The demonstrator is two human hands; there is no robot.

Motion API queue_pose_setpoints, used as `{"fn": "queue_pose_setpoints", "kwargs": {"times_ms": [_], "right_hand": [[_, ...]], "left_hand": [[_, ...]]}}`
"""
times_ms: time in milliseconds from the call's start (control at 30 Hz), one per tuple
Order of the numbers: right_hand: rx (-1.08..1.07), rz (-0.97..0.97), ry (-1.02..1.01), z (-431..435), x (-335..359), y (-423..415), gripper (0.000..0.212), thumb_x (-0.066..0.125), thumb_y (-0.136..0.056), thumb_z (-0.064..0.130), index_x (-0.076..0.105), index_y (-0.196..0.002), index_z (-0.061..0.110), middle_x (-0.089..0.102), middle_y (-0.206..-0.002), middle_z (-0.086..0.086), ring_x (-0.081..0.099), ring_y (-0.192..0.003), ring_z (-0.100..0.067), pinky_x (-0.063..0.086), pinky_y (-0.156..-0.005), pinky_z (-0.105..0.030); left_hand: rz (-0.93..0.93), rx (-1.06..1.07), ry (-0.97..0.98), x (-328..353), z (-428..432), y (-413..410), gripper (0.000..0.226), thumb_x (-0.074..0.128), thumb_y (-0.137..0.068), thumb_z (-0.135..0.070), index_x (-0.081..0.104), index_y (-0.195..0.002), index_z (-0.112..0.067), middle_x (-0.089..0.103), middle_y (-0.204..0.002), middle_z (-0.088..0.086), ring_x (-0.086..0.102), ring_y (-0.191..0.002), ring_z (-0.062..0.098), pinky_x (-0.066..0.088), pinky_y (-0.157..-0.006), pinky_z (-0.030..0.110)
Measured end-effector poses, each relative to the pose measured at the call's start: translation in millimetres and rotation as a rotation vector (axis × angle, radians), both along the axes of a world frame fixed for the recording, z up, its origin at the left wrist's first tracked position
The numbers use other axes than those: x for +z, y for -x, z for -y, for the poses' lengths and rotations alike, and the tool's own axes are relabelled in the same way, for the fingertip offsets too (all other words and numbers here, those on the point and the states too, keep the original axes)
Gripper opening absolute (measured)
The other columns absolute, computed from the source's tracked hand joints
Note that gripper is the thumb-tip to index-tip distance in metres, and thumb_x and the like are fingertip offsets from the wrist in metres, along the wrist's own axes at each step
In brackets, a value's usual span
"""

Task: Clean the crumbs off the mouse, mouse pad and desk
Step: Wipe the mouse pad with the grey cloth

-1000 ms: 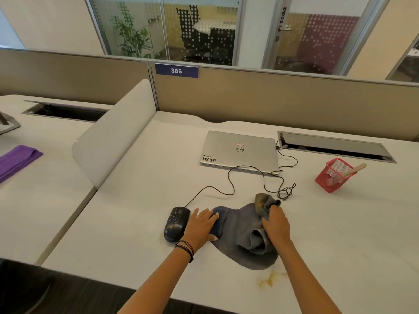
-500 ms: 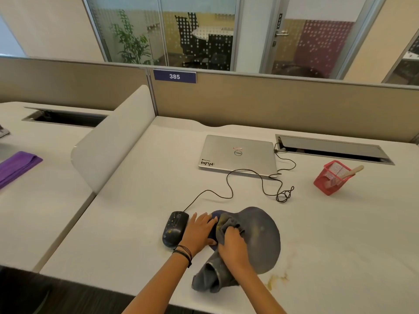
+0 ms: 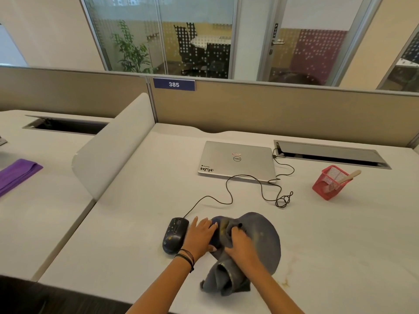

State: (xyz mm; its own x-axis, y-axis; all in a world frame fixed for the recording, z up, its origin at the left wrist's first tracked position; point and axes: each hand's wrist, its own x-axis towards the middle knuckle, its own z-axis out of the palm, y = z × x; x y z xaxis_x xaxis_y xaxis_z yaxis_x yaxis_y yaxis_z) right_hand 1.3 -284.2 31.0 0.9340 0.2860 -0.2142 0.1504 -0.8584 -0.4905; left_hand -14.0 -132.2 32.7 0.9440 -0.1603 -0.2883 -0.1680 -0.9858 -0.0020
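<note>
A black wired mouse (image 3: 175,237) speckled with crumbs lies on the white desk (image 3: 136,223), left of a dark blue rounded mouse pad (image 3: 264,241). My left hand (image 3: 200,235) lies flat with straight fingers on the pad's left end, beside the mouse. My right hand (image 3: 239,244) grips a bunched grey cloth (image 3: 224,279) and presses it on the pad; the cloth's loose end trails toward the desk's front edge. Yellowish stains (image 3: 286,282) mark the desk at the pad's right front.
A closed silver laptop (image 3: 237,160) sits behind, its black cable (image 3: 229,189) looping to the mouse. A red mesh cup (image 3: 330,183) with a wooden stick stands at right. A white divider (image 3: 108,150) borders the left; a purple cloth (image 3: 15,174) lies on the neighbouring desk.
My right hand swept the cloth from the pad's far right end across to its left part, uncovering the pad's right side. My left hand stayed on the pad's left end.
</note>
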Motion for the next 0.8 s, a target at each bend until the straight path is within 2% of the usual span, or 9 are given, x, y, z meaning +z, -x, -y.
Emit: {"fn": "queue_pose_setpoints", "kwargs": {"times_ms": [67, 167, 333, 567, 667, 800], "right_hand": [[-0.05, 0.026, 0.043, 11.3, 6.8, -21.2, 0.028, 0.053, -0.088, 0.023, 0.05, -0.112, 0.01, 0.063, -0.108, -0.011, 0.063, -0.092, -0.023, 0.049, -0.073, -0.03], [-0.099, 0.028, 0.058, 15.3, 15.2, -43.8, 0.035, 0.055, -0.09, 0.02, 0.046, -0.12, 0.007, 0.059, -0.117, -0.014, 0.061, -0.102, -0.027, 0.052, -0.083, -0.032], [-0.046, 0.035, 0.125, -12.2, 13.2, -40.5, 0.043, 0.057, -0.091, 0.023, 0.039, -0.128, 0.007, 0.05, -0.128, -0.014, 0.057, -0.11, -0.027, 0.048, -0.087, -0.03], [0.027, 0.028, 0.163, 5.8, 14.8, -45.5, 0.039, 0.057, -0.09, 0.023, 0.045, -0.124, 0.009, 0.054, -0.124, -0.013, 0.058, -0.109, -0.028, 0.048, -0.086, -0.034], [0.002, 0.036, 0.175, 25.6, 14.6, -47.9, 0.04, 0.059, -0.088, 0.025, 0.047, -0.122, 0.01, 0.056, -0.122, -0.012, 0.058, -0.107, -0.027, 0.048, -0.083, -0.033], [-0.068, 0.041, 0.209, 49.7, 16.2, -50.8, 0.043, 0.059, -0.087, 0.027, 0.046, -0.125, 0.01, 0.056, -0.124, -0.011, 0.057, -0.111, -0.026, 0.046, -0.089, -0.032]], "left_hand": [[0.004, 0.003, -0.016, 0.1, 0.7, 0.5, 0.07, 0.054, -0.09, -0.042, 0.022, -0.147, -0.017, 0.029, -0.151, 0.008, 0.021, -0.143, 0.026, 0.006, -0.12, 0.046], [0.006, 0.008, -0.019, 0.4, 1.1, 1.0, 0.069, 0.054, -0.091, -0.041, 0.023, -0.147, -0.017, 0.029, -0.151, 0.009, 0.022, -0.142, 0.026, 0.006, -0.12, 0.046], [0.015, 0.006, -0.036, 0.5, 2.4, 0.5, 0.07, 0.055, -0.09, -0.039, 0.021, -0.147, -0.016, 0.028, -0.151, 0.009, 0.022, -0.142, 0.026, 0.007, -0.12, 0.046], [0.011, 0.01, -0.079, 1.2, 5.9, -0.8, 0.071, 0.055, -0.09, -0.042, 0.022, -0.147, -0.015, 0.029, -0.151, 0.01, 0.021, -0.143, 0.027, 0.009, -0.12, 0.048], [0.002, 0.024, -0.052, 0.2, 5.3, -0.1, 0.071, 0.055, -0.09, -0.043, 0.022, -0.147, -0.017, 0.028, -0.152, 0.008, 0.021, -0.143, 0.027, 0.009, -0.119, 0.048], [0.001, 0.029, -0.052, -0.5, 4.6, 0.2, 0.07, 0.053, -0.091, -0.045, 0.022, -0.148, -0.018, 0.027, -0.153, 0.008, 0.02, -0.144, 0.028, 0.009, -0.119, 0.049]]}}
